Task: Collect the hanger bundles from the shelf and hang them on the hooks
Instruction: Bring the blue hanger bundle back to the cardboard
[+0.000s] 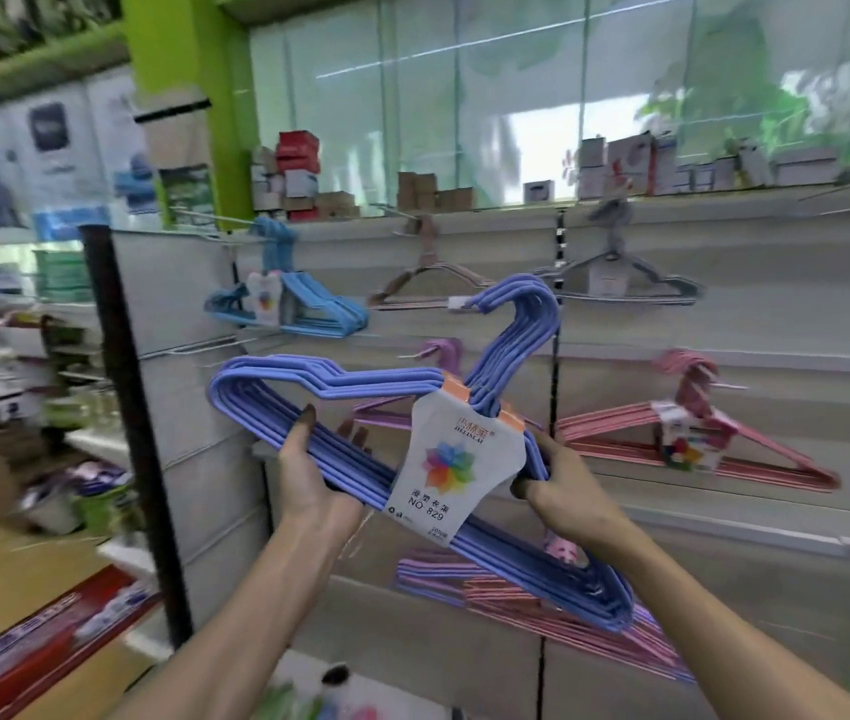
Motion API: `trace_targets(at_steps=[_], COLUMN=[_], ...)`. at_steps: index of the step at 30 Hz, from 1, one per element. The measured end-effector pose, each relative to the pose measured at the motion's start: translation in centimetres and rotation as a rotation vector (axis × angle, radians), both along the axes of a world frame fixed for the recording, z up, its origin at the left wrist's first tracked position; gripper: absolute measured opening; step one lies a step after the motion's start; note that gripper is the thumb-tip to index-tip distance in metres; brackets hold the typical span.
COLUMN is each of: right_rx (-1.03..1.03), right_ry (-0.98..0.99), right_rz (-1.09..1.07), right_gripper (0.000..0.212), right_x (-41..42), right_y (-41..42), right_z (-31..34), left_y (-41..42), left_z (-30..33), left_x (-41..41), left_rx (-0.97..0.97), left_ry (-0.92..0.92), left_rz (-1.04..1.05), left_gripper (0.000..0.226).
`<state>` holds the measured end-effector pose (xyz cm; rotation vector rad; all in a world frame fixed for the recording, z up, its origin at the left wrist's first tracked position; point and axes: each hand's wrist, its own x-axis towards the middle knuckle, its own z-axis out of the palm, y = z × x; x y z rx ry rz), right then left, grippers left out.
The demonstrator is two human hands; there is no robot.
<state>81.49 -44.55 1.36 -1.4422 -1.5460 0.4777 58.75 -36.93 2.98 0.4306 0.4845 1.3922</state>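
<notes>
Your left hand (308, 480) grasps the lower bar of the bundle of periwinkle-blue plastic-coated wire hangers (340, 402), thumb on the near side and fingers curled behind. Your right hand (563, 491) pinches the same bundle just right of its white paper label sleeve printed with a rainbow flower (451, 465). So both grips are clenched on one bundle, held tilted in front of the white slatted display panel (776, 324), its hook ends (527, 304) pointing up and right, not yet over any peg.

Judging from what already hangs, you are partway through. On the upper row a light-blue hanger bundle (308, 304), a brownish-pink hanger bundle (428, 283) and a grey hanger bundle (625, 283) each sit on their pegs. On the row below, a lilac hanger bundle (438, 356) shows behind the one you hold, and a rose-pink hanger bundle (698, 439) hangs to the right.

What is left: the bundle you hold needs a free peg; the bare metal wire hook (189, 348) jutting from the panel's left edge looks a likely candidate. Below your hands, a loose heap of pink and purple hanger bundles (542, 595) lies on the lower shelf, so several more trips probably remain.
</notes>
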Motion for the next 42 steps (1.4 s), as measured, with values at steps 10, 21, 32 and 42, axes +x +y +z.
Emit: trace_targets(at_steps=[10, 21, 32, 42], right_rx=[-0.035, -0.012, -0.046, -0.094], right_ry=[-0.022, -0.054, -0.156, -0.294], right_rz=[0.206, 0.351, 0.358, 0.278], right_gripper=[0.06, 0.05, 0.049, 0.041], right_x=[-9.9, -18.1, -23.9, -28.0], right_y=[10.7, 25.5, 37.8, 47.5], right_z=[-0.8, -1.0, -1.9, -3.0], left_y=[6.6, 18.2, 29.9, 41.3], left_z=[-1.9, -2.3, -5.5, -9.7], left_x=[-11.1, -20.2, -26.6, -30.5], left_rx=[-0.042, -0.132, -0.156, -0.211], left_ry=[0.007, 0.027, -0.091, -0.16], left_rz=[0.183, 0.367, 0.371, 0.337], left_gripper=[0.021, 0.021, 0.024, 0.037])
